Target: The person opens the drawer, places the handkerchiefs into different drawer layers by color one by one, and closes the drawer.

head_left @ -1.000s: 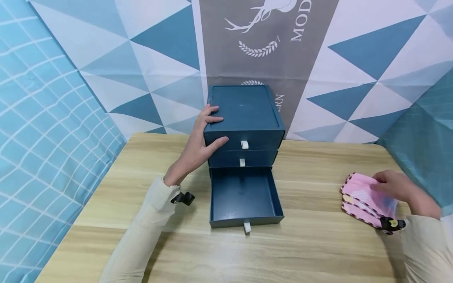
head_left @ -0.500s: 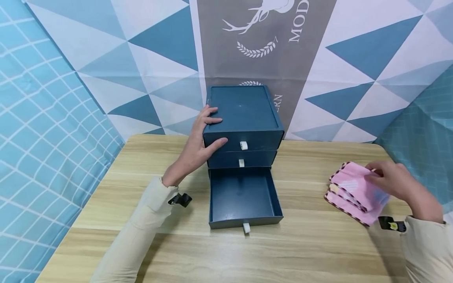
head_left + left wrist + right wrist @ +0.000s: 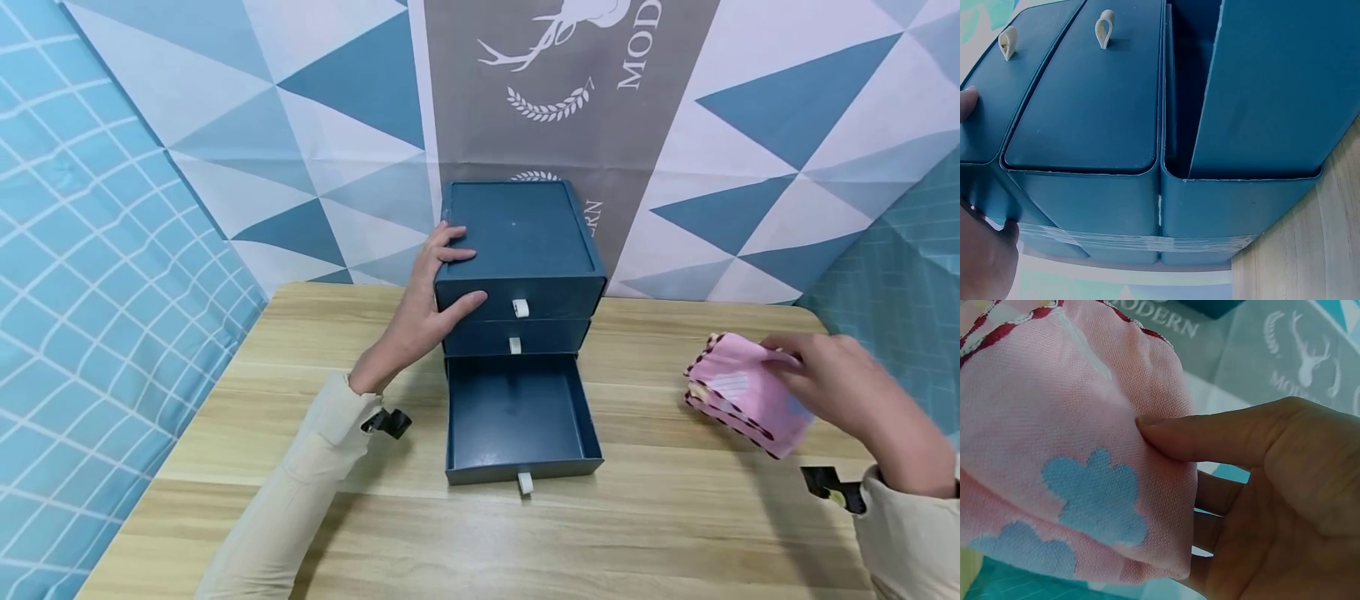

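A dark blue three-drawer unit (image 3: 517, 233) stands at the back of the table, its bottom drawer (image 3: 517, 417) pulled out with a bare floor visible. My left hand (image 3: 423, 312) rests on the unit's upper left corner, fingers spread over the top edge and thumb against the top drawer's front. In the left wrist view the pulled-out drawer (image 3: 1272, 87) shows from the side. At the right, my right hand (image 3: 847, 387) pinches a folded pink towel (image 3: 738, 387) with dark checked edging, above the table. Thumb on top, fingers behind, it grips the towel (image 3: 1097, 425) with blue patches.
The wooden table (image 3: 637, 533) extends around the unit. A patterned cloth backdrop (image 3: 352, 108) hangs close behind the unit; blue checked cloth (image 3: 97, 292) borders the left side. White tab pulls (image 3: 526, 483) stick out from the drawers. Clear tape (image 3: 1147, 242) wraps the unit.
My right hand has lifted the pink towel off the table and brought it slightly left and away from me. The left hand and the drawer unit stay in place.
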Demonstrator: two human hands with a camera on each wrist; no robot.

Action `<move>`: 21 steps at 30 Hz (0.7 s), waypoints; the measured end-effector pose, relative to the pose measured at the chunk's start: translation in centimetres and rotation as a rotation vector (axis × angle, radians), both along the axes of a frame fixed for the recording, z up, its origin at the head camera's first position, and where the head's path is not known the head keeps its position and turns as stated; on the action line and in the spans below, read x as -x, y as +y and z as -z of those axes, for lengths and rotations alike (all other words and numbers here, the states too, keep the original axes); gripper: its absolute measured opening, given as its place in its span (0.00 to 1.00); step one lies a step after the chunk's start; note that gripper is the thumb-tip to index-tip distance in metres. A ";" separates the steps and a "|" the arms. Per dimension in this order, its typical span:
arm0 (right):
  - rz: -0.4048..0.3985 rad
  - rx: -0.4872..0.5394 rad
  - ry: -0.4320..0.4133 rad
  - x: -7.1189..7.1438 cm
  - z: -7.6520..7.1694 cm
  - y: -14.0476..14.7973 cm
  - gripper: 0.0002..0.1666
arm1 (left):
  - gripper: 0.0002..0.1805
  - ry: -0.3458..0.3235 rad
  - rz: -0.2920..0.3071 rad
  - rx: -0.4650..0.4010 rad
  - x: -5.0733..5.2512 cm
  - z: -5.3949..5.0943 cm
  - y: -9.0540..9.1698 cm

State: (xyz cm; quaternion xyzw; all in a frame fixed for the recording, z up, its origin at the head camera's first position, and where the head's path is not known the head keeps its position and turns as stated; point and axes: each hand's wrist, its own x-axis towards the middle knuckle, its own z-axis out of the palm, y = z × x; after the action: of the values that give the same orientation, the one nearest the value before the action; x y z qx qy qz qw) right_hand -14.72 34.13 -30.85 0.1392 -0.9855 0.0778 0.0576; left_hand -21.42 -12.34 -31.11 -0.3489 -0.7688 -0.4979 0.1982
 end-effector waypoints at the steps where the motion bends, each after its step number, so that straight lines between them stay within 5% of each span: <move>1: -0.004 0.000 0.010 -0.1 -0.2 -0.4 0.13 | 0.23 0.001 -0.001 -0.001 0.0 0.0 0.0; 21: -0.177 0.042 0.251 -3.6 -3.7 -7.4 0.17 | 0.23 0.004 0.011 -0.008 0.0 0.2 -0.1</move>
State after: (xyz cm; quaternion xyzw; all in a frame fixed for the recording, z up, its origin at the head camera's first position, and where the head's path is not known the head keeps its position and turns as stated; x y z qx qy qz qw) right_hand -11.16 26.77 -27.11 0.2328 -0.9526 0.0854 0.1763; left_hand -21.44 -12.48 -31.26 -0.3533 -0.7645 -0.5013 0.1985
